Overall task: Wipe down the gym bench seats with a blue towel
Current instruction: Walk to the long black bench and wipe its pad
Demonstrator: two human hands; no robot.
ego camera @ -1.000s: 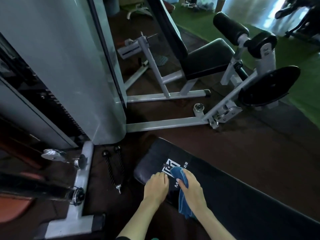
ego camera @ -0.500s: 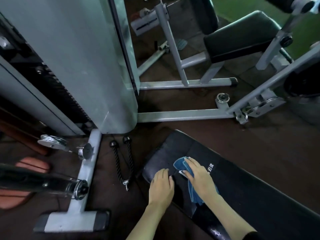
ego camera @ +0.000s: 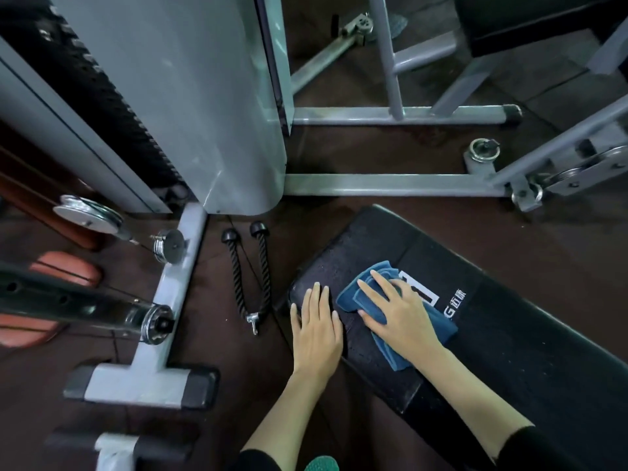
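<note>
A black padded gym bench point(ego camera: 503, 328) runs from the centre toward the lower right, with a white logo near its end. A folded blue towel point(ego camera: 356, 294) lies on the pad over that logo. My right hand point(ego camera: 401, 311) presses flat on the towel, fingers spread. Just to its left, my left hand point(ego camera: 317, 324) rests palm down on the bench's near end, fingers apart, holding nothing.
A grey weight-stack machine point(ego camera: 190, 103) stands at the upper left, its white floor foot point(ego camera: 159, 321) beside it. A black rope handle point(ego camera: 249, 270) lies on the brown floor left of the bench. Grey frame bars point(ego camera: 390, 185) of another machine cross behind the bench.
The view has tilted down and closer. My right hand has slid the towel along the bench end and now lies flatter on it; my left hand stays braced on the pad's end.
</note>
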